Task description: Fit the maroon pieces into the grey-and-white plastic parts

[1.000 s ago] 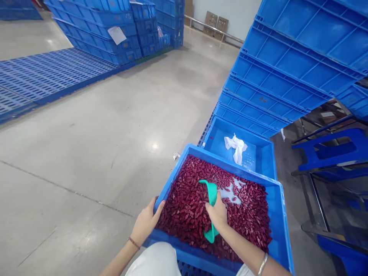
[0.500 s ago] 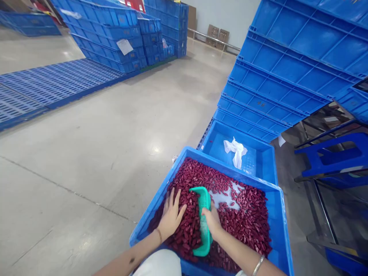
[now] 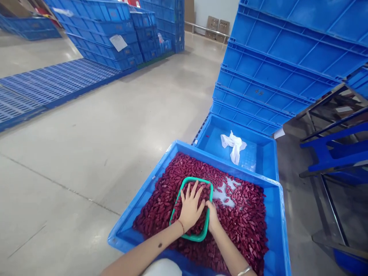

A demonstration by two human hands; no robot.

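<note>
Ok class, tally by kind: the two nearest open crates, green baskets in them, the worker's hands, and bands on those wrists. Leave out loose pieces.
Blue crates: 2 (near crate, far crate)
Green basket: 1
Hands: 2 (left hand, right hand)
Wrist bands: 2 (thin bracelet, silver bangle)
Total: 7

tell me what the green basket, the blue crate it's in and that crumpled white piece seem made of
Green basket: probably plastic, satin, from its smooth, evenly coloured rim. Blue crate: likely rigid plastic, slightly glossy, with smooth walls, rounded corners. White piece: thin, matte, creased; paper, cloth or film, can't tell.
</note>
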